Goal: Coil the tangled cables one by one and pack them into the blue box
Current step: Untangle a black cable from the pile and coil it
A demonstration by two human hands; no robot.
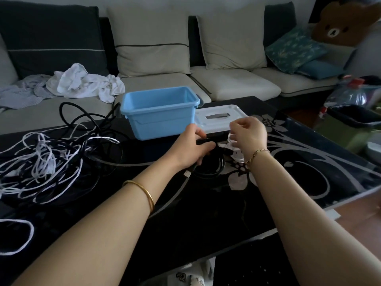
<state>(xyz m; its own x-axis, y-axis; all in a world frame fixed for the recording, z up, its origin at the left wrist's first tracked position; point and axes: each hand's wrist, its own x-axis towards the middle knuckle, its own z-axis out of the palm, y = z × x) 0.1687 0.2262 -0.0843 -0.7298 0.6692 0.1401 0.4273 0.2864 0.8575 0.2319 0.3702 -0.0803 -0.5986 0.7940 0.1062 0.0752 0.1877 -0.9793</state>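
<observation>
The left hand (pixel 194 146) has its fingers curled tightly round the top of a black cable coil (pixel 212 169). The coil's loops hang from the grip towards the near edge of the table (pixel 206 213), with a plug end pointing the same way. The right hand (pixel 250 135), fingers curled, pinches a small white object (pixel 233 141), too blurred to identify. The open blue box (pixel 160 124) stands at the far edge, long side running left to right, with a white lid (pixel 218 120) flat beside it. Tangled cables (pixel 47 162) lie by the left edge.
</observation>
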